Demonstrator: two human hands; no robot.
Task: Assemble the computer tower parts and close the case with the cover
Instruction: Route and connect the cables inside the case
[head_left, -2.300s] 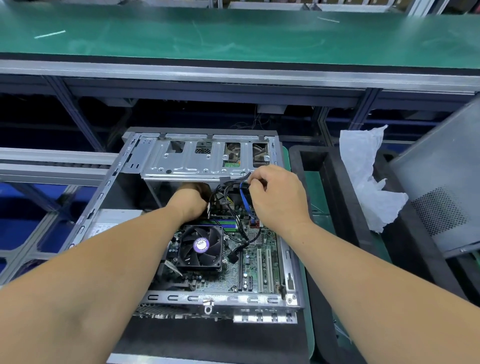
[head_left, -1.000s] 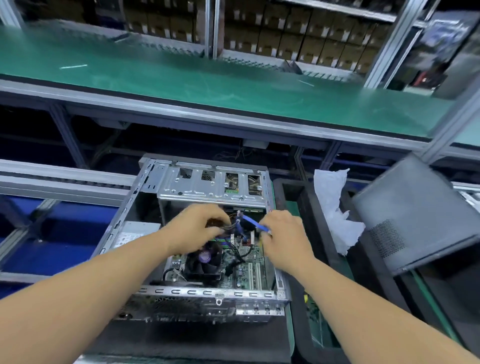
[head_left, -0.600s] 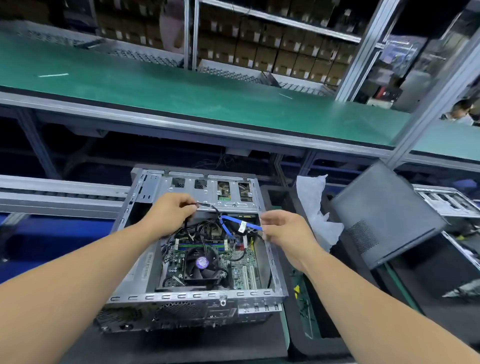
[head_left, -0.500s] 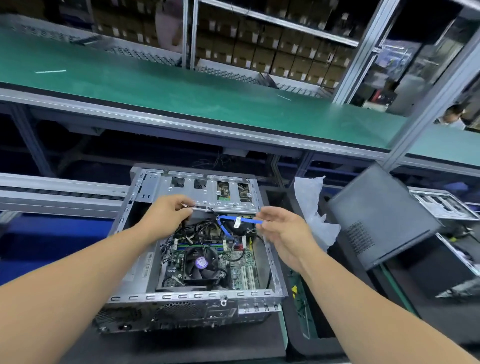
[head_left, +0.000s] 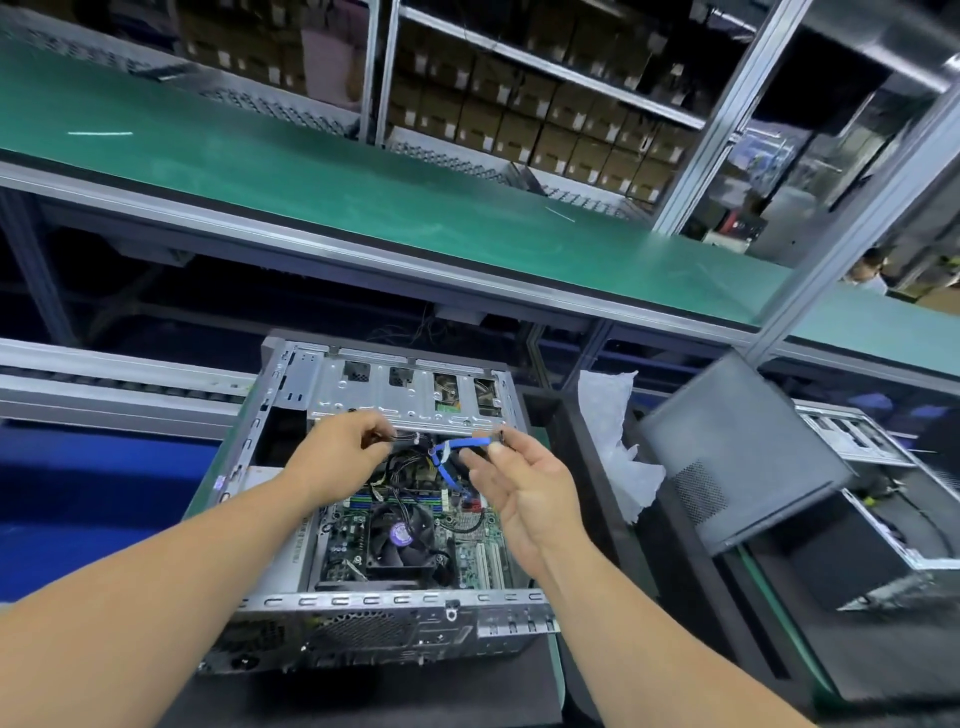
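blue cable (head_left: 470, 443) pinched at its free end by right hand (head_left: 524, 480), long axis left-right above open case (head_left: 374, 603) | black wire bundle (head_left: 408, 441) gripped by left hand (head_left: 340, 460) | cover (head_left: 737, 452) propped well right, right hand nearer

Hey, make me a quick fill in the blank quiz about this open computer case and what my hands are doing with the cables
1. The right hand pinches the free end of the ____ cable.
2. The left hand holds a ____ cable.
3. The case lies open, its cover leaning to its ____.

Missing words: blue; black; right
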